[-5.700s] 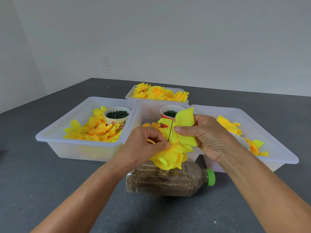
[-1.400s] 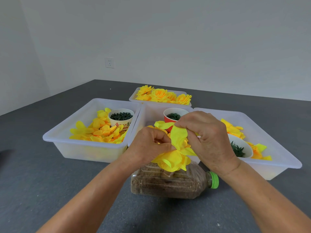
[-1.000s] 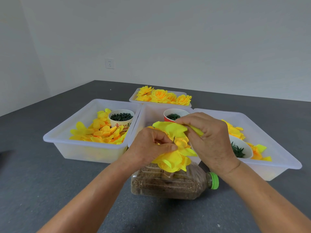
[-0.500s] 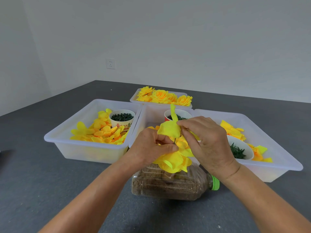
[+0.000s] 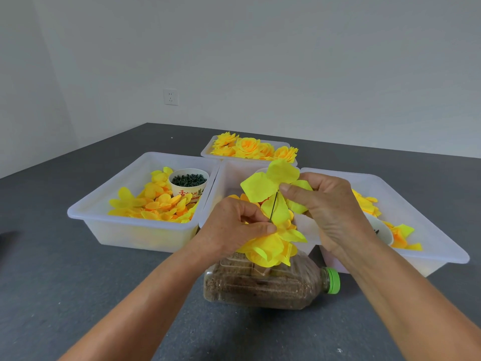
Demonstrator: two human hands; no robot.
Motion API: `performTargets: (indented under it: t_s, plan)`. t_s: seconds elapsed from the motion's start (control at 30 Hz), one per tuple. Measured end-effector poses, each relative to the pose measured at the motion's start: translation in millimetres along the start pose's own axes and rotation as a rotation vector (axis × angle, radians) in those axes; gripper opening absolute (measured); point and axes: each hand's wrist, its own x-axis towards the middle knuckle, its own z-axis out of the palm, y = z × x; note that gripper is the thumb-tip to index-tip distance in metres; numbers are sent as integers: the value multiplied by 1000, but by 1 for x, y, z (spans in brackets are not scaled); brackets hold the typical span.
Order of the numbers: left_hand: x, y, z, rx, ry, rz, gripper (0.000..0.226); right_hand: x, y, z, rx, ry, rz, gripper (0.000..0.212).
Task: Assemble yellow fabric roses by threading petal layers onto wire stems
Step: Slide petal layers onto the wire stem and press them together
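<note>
Thin dark wire stem standing near-upright, long axis vertical with a slight lean, tip pointing up toward the wall; directly above the plastic bottle. Lower end hidden in the part-built rose, a crumpled bunch of soft yellow fabric sitting just over the bottle's upper side.

Left hand curled, thumb and fingertips pinching the stem at the top of the rose. Right hand clamped by thumb and forefinger on a loose petal layer at the stem's tip: thin, matte, bright yellow, rounded lobes fanned upward and to the left.

Bottle lying on its side on the dark grey table, clear ribbed plastic, packed with brown granular fill, green screw cap pointing right.

Behind the bottle, three translucent white bins side by side. Left bin: heap of yellow-orange petals and a paper cup of small dark green pieces. Right bin: a few petals and a white cup, mostly hidden behind the right hand. Further behind the bottle, a smaller tray heaped with finished roses.
</note>
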Motion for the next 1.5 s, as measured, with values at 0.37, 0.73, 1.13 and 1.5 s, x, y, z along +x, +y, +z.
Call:
performTargets:
  t_s: [0.37, 0.73, 1.13, 1.5]
  plan:
    - [0, 1, 0, 8, 11, -20, 12, -3, -2, -1, -76, -81, -144, 22]
    - [0, -1, 0, 25, 12, -24, 8, -3, 0, -2, -292, -27, -333, 25]
    - [1, -1, 0, 85, 31, 2, 6, -10, 10, -5, -498, -31, -579, 29]
    - [-2, 1, 0, 38, 33, -15, 2, -11, 16, -5, -857, 23, -978, 23]
